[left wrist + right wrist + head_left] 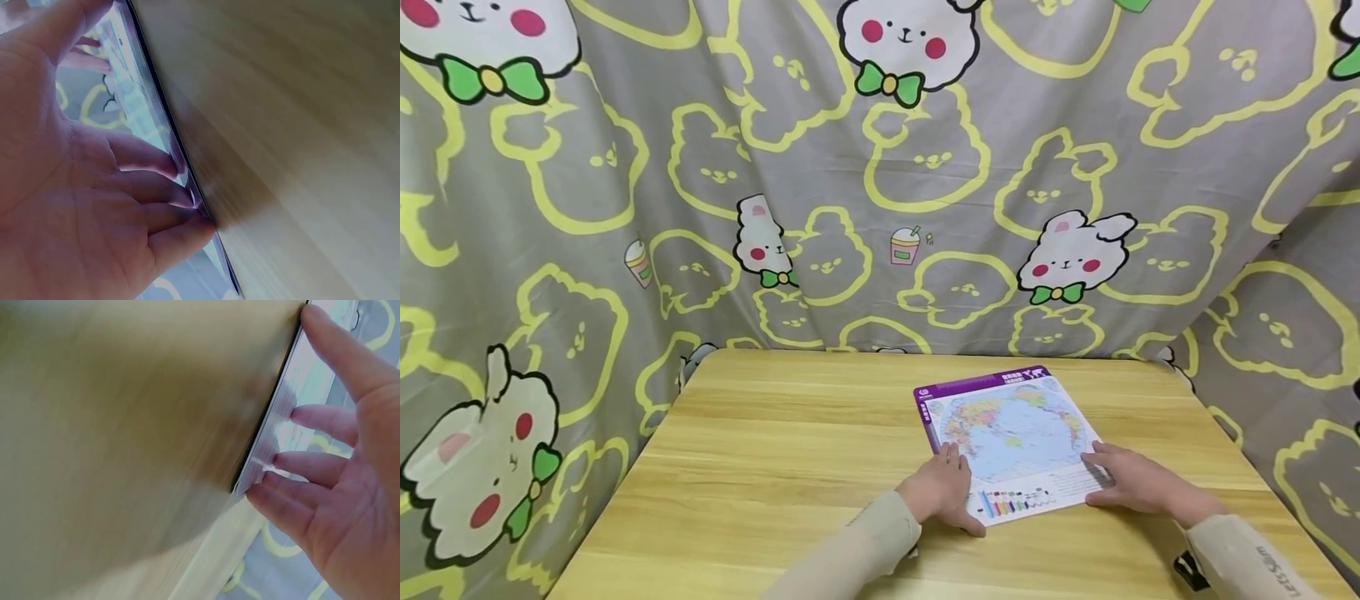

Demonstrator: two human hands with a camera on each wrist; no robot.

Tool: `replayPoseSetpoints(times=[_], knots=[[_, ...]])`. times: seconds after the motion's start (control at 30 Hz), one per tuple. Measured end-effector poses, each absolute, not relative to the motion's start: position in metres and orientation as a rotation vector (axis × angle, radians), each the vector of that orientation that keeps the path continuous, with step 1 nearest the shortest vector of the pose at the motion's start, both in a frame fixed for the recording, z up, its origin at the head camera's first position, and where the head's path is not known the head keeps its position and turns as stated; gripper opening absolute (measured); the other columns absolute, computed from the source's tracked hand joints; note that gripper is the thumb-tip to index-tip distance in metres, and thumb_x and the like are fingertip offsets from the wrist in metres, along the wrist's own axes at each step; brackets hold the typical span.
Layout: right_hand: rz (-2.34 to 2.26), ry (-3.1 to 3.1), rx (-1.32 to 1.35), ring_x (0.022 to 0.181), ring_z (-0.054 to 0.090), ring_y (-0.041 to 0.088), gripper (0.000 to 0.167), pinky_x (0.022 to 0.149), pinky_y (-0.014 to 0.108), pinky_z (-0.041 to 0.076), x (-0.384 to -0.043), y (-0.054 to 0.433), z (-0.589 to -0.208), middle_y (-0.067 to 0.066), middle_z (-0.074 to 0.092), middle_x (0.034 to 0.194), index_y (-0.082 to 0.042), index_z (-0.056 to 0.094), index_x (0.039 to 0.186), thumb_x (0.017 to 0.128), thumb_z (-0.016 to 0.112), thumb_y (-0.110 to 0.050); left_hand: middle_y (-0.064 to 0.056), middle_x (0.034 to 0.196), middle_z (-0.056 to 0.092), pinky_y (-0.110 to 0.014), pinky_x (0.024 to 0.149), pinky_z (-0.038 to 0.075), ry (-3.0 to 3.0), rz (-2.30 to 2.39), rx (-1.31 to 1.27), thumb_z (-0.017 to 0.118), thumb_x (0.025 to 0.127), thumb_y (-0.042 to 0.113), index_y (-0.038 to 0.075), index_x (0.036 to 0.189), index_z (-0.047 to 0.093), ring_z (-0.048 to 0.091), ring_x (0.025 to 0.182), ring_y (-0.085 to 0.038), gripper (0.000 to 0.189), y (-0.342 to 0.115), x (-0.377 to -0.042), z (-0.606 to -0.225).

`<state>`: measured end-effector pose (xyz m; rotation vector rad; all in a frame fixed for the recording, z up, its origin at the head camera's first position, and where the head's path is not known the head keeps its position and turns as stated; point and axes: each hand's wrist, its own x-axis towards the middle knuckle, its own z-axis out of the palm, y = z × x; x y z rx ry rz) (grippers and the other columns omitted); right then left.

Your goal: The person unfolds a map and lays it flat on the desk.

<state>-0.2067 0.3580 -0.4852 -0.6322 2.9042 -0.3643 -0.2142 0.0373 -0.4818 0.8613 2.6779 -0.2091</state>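
While the map board (1017,443) lay at the lower right of the head frame, the left hand (940,487) and right hand (1141,480) touched its opposite sides with fingers extended. Uneven pressure could have skewed it across the bench (760,450).

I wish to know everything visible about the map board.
The map board looks thin, stiff and glossy, with rounded far corners. A purple band tops its world map; small colored drawings sit below. It appears to lie flat, turned, on the wood-look table. The left grip touches its left edge, the right grip its right.
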Motion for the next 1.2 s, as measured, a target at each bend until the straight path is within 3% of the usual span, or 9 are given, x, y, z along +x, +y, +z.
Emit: replayPoseSetpoints(times=[1.2], knots=[[-0.213,2.917,-0.695,0.111,0.048,0.055,0.070,0.092,0.061,0.041,-0.198,0.287,-0.475,0.043,0.050,0.117,0.011,0.060,0.118,0.078,0.072,-0.046,-0.018,0.153,0.021,-0.032,0.113,0.020,2.645,-0.012,0.876,0.068,0.071,0.067,0.000,0.146,0.030,0.016,0.142,-0.028,0.107,-0.027,-0.223,-0.473]])
